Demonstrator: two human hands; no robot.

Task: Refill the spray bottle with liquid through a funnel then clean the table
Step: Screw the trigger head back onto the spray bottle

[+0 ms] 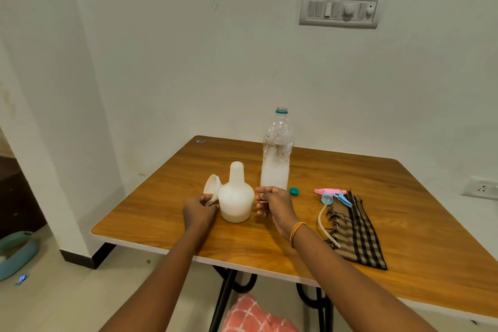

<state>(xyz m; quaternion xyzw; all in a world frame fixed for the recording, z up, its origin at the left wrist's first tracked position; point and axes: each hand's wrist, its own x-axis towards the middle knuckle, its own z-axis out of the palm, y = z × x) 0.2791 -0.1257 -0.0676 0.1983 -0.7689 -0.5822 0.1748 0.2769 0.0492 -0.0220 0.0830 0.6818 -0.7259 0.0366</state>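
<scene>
Spray bottle, white and headless, stood just below frame centre on the bench, neck open for filling; only a shallow pale layer showed at its base. Left hand pinched the white funnel beside it, likely to seat it in the neck. Right hand hovered right of the bottle, fingers curled, apparently empty. Behind, an uncapped clear plastic bottle held cloudy liquid about a third up. Teal cap, trigger sprayer head and checked cloth lay right, set aside.

The head camera is looking forward and down from just beyond the table's near edge, taking in its whole top and the wall behind.
</scene>
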